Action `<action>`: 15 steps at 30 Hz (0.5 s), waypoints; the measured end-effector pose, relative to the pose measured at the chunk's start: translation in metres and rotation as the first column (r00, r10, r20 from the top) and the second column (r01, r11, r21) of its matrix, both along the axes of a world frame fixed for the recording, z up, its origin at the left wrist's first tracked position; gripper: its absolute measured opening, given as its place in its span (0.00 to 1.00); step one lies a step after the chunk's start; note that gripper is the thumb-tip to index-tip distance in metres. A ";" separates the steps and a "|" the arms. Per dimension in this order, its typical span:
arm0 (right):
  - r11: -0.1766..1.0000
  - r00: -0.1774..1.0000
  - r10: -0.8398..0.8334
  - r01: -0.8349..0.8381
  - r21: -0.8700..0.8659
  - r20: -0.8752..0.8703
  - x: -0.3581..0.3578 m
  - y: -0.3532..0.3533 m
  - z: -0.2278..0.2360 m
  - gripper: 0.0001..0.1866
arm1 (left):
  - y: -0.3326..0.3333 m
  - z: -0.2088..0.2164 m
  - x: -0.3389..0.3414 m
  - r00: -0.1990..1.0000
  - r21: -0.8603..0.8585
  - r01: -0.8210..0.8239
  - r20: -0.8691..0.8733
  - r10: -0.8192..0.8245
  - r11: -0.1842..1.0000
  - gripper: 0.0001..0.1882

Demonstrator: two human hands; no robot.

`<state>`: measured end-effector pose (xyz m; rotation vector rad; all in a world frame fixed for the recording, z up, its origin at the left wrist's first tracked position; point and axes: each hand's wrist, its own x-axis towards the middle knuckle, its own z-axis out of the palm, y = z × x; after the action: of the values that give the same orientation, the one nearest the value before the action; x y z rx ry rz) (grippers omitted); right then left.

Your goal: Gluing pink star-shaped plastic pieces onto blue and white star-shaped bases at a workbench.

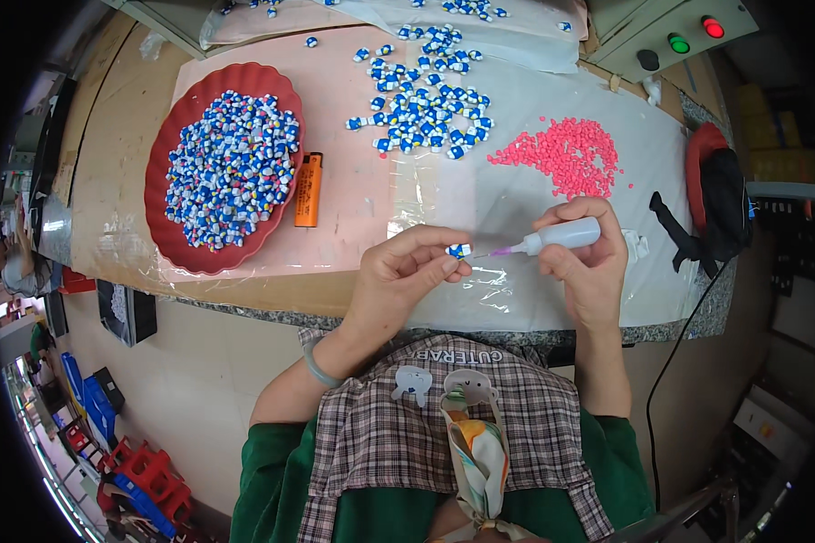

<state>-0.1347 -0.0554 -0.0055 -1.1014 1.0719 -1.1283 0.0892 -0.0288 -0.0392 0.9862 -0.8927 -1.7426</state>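
Between the thumb and fingers of my left hand [407, 267] is a small blue-and-white figurine [459, 251], held above the near part of the table. My right hand [593, 258] is closed around a white squeeze bottle [563, 236] with a purple-based needle tip. The bottle lies nearly level, its thin needle [491, 254] pointing left and ending close beside the figurine; whether they touch I cannot tell. Beyond my right hand, small pink pieces [570, 154] lie spread on the white sheet. Farther back in the middle are many loose blue-and-white figurines [435, 100].
A red scalloped tray [158, 213] heaped with figurines stands at the left, beside an orange lighter-like object [307, 190]. At the right edge are a red bowl [703, 154] with black cloth [724, 208] and a black cable [666, 380]. A metal box [697, 32] with lit buttons stands far right.
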 end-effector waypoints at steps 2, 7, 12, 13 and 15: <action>0.993 0.993 -0.040 0.027 -0.118 -0.110 0.004 0.005 -0.002 0.20 | 0.003 -0.002 -0.006 0.999 -0.016 -0.038 -0.037 0.037 0.999 0.11; 0.949 0.966 -0.071 -0.011 -0.314 -0.250 0.003 0.017 0.001 0.20 | 0.006 -0.006 -0.007 0.999 -0.087 -0.038 -0.027 0.036 0.995 0.11; 0.857 0.870 -0.184 -0.086 -0.508 -0.458 0.001 0.020 0.002 0.21 | 0.006 -0.009 -0.007 1.000 -0.120 -0.025 -0.013 0.024 0.992 0.10; 0.824 0.851 -0.206 -0.115 -0.555 -0.482 0.001 0.020 0.002 0.22 | 0.006 -0.009 -0.008 1.000 -0.120 -0.025 -0.015 0.023 0.992 0.10; 0.808 0.840 -0.223 -0.125 -0.576 -0.495 0.002 0.020 0.002 0.22 | 0.006 -0.010 -0.007 1.000 -0.125 -0.023 -0.024 0.021 0.992 0.10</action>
<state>-0.1329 -0.0355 -0.0030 -2.0001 1.2139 -1.2666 0.0818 -0.0225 -0.0491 0.8892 -0.9616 -1.6547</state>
